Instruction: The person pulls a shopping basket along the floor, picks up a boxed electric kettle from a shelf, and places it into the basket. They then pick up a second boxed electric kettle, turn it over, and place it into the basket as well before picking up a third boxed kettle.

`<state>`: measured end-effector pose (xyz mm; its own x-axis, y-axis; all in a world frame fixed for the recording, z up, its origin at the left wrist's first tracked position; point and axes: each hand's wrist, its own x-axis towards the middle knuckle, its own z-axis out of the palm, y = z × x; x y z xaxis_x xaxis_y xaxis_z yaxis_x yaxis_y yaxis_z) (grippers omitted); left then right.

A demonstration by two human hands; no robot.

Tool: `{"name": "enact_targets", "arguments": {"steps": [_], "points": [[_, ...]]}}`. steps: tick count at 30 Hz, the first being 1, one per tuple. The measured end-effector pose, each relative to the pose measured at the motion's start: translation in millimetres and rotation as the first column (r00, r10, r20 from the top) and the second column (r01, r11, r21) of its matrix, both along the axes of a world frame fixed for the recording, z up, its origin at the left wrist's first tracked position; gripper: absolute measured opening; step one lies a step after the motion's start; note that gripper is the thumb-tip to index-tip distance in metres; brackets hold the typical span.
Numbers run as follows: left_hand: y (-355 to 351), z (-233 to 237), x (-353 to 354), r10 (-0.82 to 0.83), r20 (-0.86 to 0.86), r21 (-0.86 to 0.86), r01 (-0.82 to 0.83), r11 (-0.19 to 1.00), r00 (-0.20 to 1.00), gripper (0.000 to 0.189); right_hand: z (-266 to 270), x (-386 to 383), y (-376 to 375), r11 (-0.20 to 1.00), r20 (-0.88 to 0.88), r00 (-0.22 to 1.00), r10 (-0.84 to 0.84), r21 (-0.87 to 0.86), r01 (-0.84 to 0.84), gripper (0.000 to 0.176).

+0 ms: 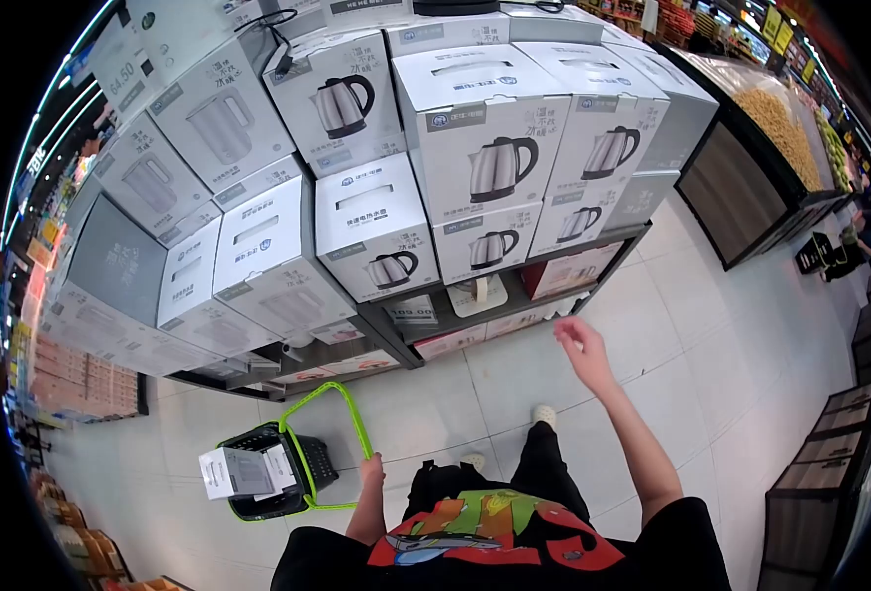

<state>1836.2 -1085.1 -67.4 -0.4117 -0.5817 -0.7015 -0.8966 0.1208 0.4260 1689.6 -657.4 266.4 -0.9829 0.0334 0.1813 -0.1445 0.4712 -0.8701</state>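
My left hand (372,469) is closed around the green handle (354,422) of a black shopping basket (307,463) at my left. Inside the basket lie white and grey boxes (221,475), one sticking up over the rim. My right hand (581,347) hangs in the air over the floor, fingers loosely bent and apart, with nothing visible in it. It is nearest to the right end of a display shelf (608,236). On that display are stacked white and grey electric kettle boxes (484,148), several printed with a steel kettle with a black handle.
A price sign (414,311) stands on the lower shelf beside a white appliance (477,295). Right of the display is a dark bin (741,187) heaped with tan goods. Dark cabinets (817,483) line the lower right. Pale tile floor (672,335) lies between them.
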Motion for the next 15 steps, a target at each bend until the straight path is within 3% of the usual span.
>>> {"name": "enact_targets", "arguments": {"steps": [3, 7, 13, 15], "points": [[13.5, 1.6, 22.9, -0.030, 0.009, -0.137, 0.031, 0.990, 1.000, 0.032, 79.4, -55.0, 11.1, 0.993, -0.174, 0.979, 0.108, -0.022, -0.114, 0.015], [52.8, 8.9, 58.9, -0.097, 0.141, -0.305, 0.137, 0.943, 0.985, 0.042, 154.8, -102.2, 27.1, 0.954, -0.375, 0.878, 0.298, 0.108, -0.278, 0.015], [110.0, 50.1, 88.1, -0.102, 0.125, -0.275, 0.134, 0.952, 0.987, 0.040, 243.6, -157.7, 22.5, 0.842, -0.555, 0.635, 0.537, 0.302, -0.448, 0.015], [130.2, 64.3, 72.4, -0.095, 0.111, -0.308, 0.125, 0.943, 0.989, 0.040, 266.7, -182.8, 13.5, 0.785, -0.522, 0.586, 0.619, 0.403, -0.470, 0.017]]}}
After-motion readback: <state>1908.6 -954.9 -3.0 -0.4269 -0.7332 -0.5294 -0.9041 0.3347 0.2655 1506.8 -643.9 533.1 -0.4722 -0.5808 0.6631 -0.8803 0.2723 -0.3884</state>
